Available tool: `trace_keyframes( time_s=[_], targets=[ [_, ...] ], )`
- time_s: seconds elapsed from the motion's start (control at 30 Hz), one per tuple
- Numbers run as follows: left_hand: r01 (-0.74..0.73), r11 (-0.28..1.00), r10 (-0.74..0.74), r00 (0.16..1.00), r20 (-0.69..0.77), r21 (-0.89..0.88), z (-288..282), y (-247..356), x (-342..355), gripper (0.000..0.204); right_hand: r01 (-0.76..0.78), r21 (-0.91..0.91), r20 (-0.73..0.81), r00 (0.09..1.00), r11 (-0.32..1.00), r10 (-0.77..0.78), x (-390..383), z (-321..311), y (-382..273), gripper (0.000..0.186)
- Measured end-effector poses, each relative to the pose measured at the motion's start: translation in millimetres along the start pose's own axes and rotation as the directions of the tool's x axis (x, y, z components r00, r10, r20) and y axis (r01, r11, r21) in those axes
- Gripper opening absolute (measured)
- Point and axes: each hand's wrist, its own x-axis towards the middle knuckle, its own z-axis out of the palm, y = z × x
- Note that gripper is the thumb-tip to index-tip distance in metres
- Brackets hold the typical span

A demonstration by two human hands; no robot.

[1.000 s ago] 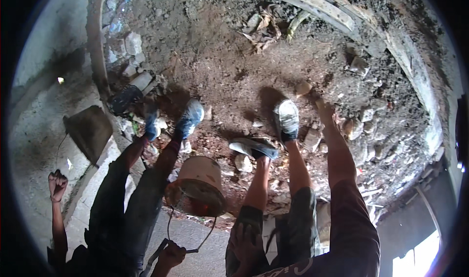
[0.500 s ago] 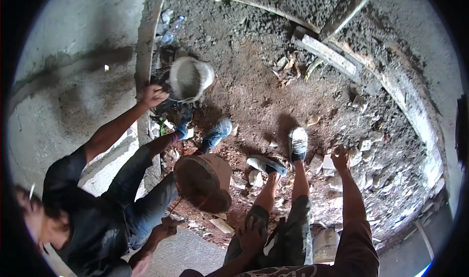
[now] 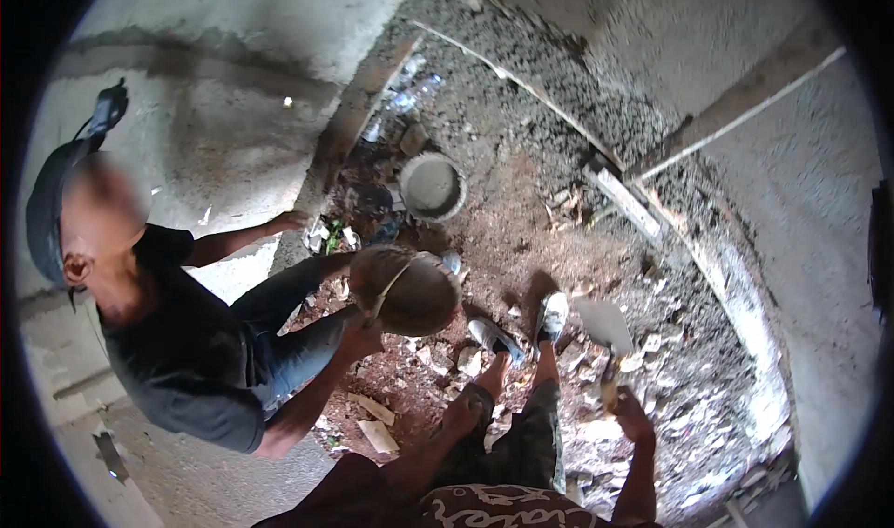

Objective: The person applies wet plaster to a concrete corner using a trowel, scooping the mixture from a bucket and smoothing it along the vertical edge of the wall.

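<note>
My right hand (image 3: 633, 417) is closed round the handle of a trowel (image 3: 604, 327), its flat grey blade pointing away from me over the rubble. My left hand (image 3: 463, 414) rests on my left knee, its fingers laid over it and holding nothing. In front of me a bucket of grey mortar (image 3: 432, 188) stands upright on the ground. A second, dirty brown bucket (image 3: 424, 297) hangs by its handle from a co-worker's hand (image 3: 358, 334), left of my feet.
The co-worker (image 3: 177, 342) bends in from the left. A long board (image 3: 521, 86) edges the rough grey mortar at the far side, and a short plank (image 3: 626, 204) lies at the right. Broken stones (image 3: 596, 430) and flat fragments (image 3: 374, 423) litter the dirt around my feet.
The mortar bucket, tilted beside the co-worker's hand before, now stands upright, the hand apart from it. My right hand has turned, bringing the trowel's blade into sight. My view has shifted.
</note>
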Motion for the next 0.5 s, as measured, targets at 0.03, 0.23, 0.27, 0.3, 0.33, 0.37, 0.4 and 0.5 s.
trace_keyframes(
  time_s=[0.03,0.23,0.27,0.3,0.33,0.37,0.4,0.5],
  targets=[
    [0.090,0.996,-0.087,0.994,0.068,-0.030,-14.2,-4.7,-3.7,0.042,-0.022,0.088,0.140,0.990,0.996,0.009,-17.3,50.5,-50.1,0.045],
    [-0.132,0.984,0.123,0.989,-0.078,-0.121,-43.7,-5.6,-16.5,0.035,0.126,-0.077,-0.193,0.971,0.989,-0.139,7.4,138.3,-104.2,0.026],
    [-0.169,0.968,0.161,0.985,-0.057,-0.187,-57.7,26.7,-18.4,0.035,0.158,0.015,-0.243,0.959,0.987,-0.149,14.1,124.1,-100.6,0.024],
    [-0.183,0.953,0.174,0.983,-0.057,-0.243,-83.0,53.7,-27.3,0.036,0.105,-0.064,-0.312,0.943,0.992,-0.120,19.9,120.4,-99.2,0.022],
    [-0.009,0.920,0.005,1.000,-0.012,-0.392,-87.3,67.9,-28.4,0.038,0.099,-0.152,-0.374,0.915,0.983,-0.150,29.1,101.6,-78.5,0.024],
    [-0.044,0.911,0.048,0.999,-0.001,-0.411,-86.6,89.9,-22.2,0.038,0.087,-0.238,-0.461,0.867,0.967,-0.192,35.0,60.6,-43.4,0.025],
    [-0.079,0.904,0.092,0.996,0.011,-0.419,-86.1,112.2,-17.4,0.037,0.057,-0.187,-0.494,0.857,0.981,-0.145,28.4,18.3,-8.3,0.025],
    [-0.312,0.941,0.227,0.872,-0.434,-0.133,-96.9,-11.5,-36.7,0.032,-0.203,-0.135,-0.290,0.944,0.970,0.157,3.8,105.3,-3.2,0.021]
  ],
)
